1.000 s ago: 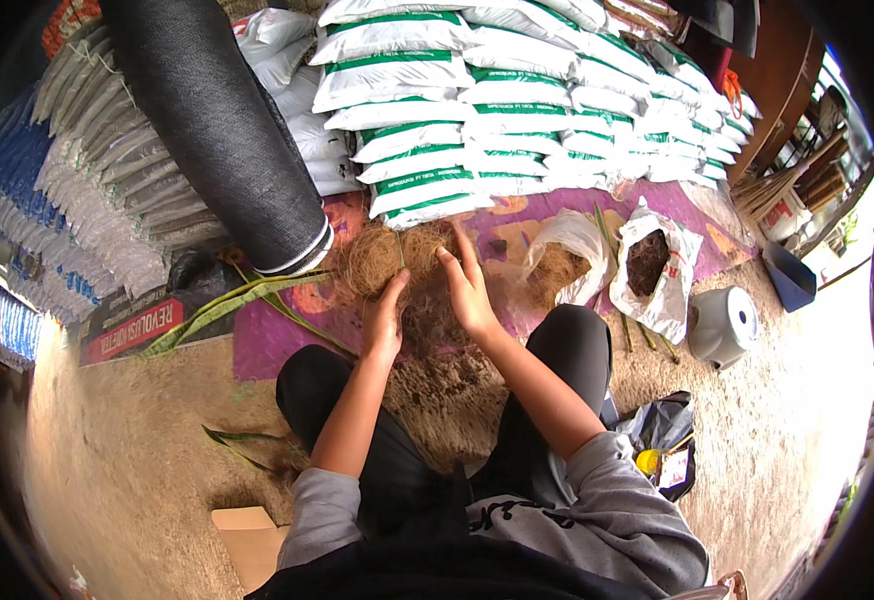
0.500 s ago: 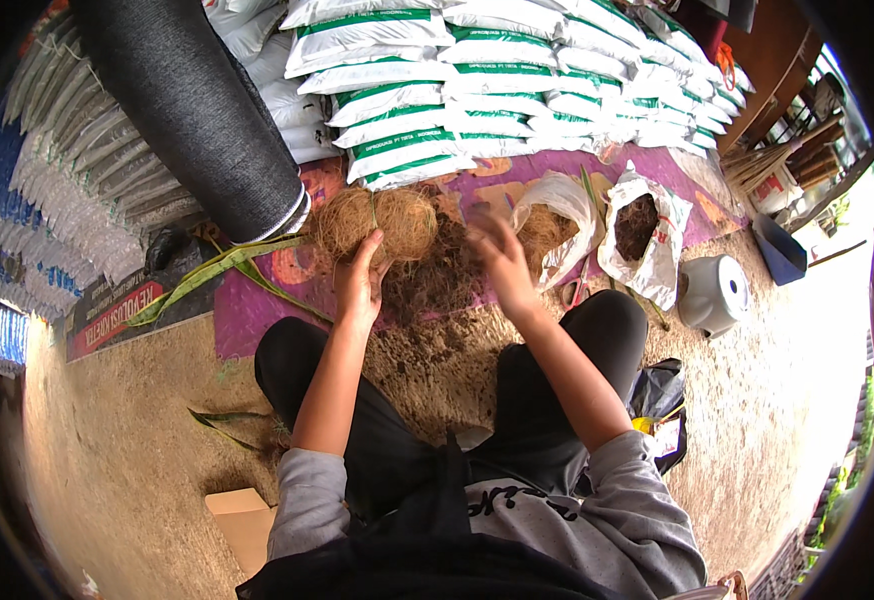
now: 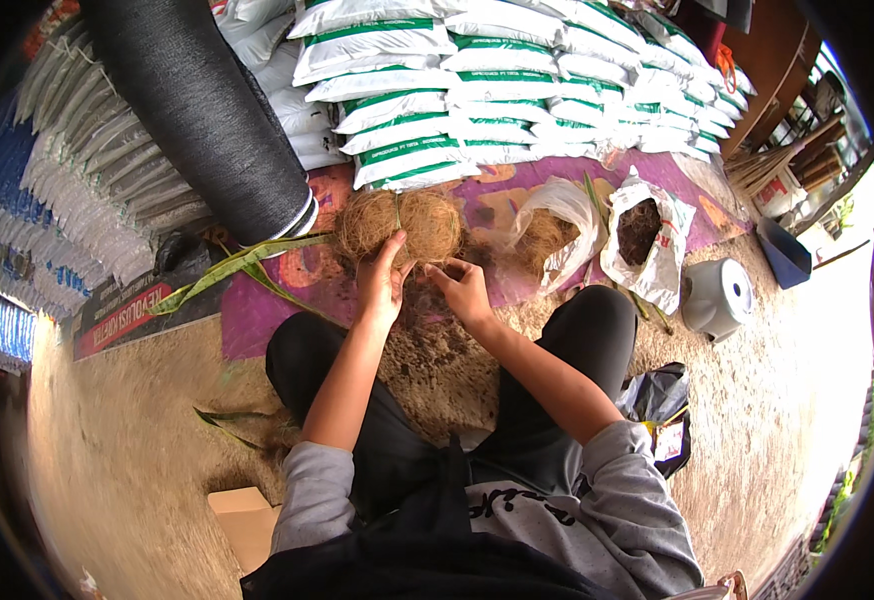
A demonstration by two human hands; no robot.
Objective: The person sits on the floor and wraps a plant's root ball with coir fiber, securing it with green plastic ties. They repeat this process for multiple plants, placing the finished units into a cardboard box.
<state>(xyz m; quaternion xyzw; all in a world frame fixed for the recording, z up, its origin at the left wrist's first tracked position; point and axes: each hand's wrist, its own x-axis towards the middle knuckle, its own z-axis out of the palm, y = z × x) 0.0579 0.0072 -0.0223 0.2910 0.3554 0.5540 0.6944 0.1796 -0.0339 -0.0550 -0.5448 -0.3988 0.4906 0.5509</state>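
Note:
A brown bundle of coconut fibre, rounded into two lobes with a thin greenish line at the middle, is held up above the purple mat. My left hand grips it from below, thumb across its front. My right hand is close beside, at the bundle's lower right, with thumb and forefinger pinched together; whatever is between them is too small to tell. Long green-and-yellow leaves lie at the bundle's left. Dark soil is scattered beneath my hands.
A clear plastic bag of fibre and a white sack of dark soil stand to the right, beside an upturned grey pot. Stacked white-and-green sacks line the back. A big black roll leans at left.
My right hand has come left and down, from spread and blurred to pinched beside the bundle. My left hand and the bundle have shifted slightly right.

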